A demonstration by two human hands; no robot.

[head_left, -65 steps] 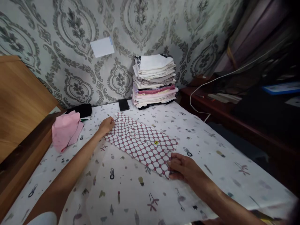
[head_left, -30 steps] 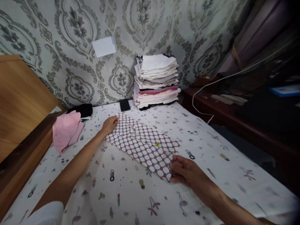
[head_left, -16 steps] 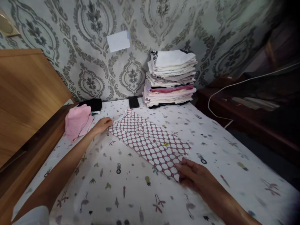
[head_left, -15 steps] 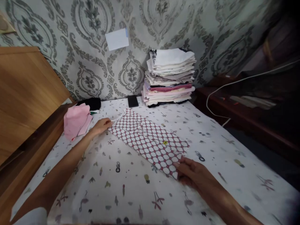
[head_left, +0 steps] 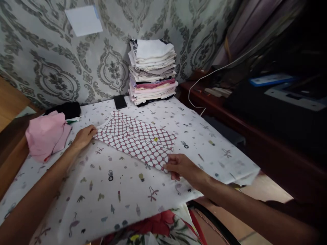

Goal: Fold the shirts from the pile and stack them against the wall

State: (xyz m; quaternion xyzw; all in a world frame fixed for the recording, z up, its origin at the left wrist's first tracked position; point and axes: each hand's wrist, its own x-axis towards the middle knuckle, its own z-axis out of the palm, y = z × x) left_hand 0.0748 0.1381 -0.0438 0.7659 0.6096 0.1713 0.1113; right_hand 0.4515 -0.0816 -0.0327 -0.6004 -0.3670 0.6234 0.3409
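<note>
A folded white cloth with a red and grey lattice pattern (head_left: 138, 136) lies flat on the table, slanting from upper left to lower right. My left hand (head_left: 84, 136) pinches its left corner, near a thin white strap. At the lower right corner, my right hand (head_left: 182, 166) has the edge between thumb and fingers. A small yellow mark shows on the cloth's right half.
A tall stack of folded clothes (head_left: 153, 73) stands by the patterned wall, with a black phone (head_left: 120, 101) beside it. Pink cloth (head_left: 47, 134) and black cloth (head_left: 66, 109) lie at the left. A white cable (head_left: 195, 85) hangs over the dark furniture at right.
The view has turned to the right and tilted, so everything appears farther left and the floor now shows. Both hands still hold the same corners of the patterned cloth.
</note>
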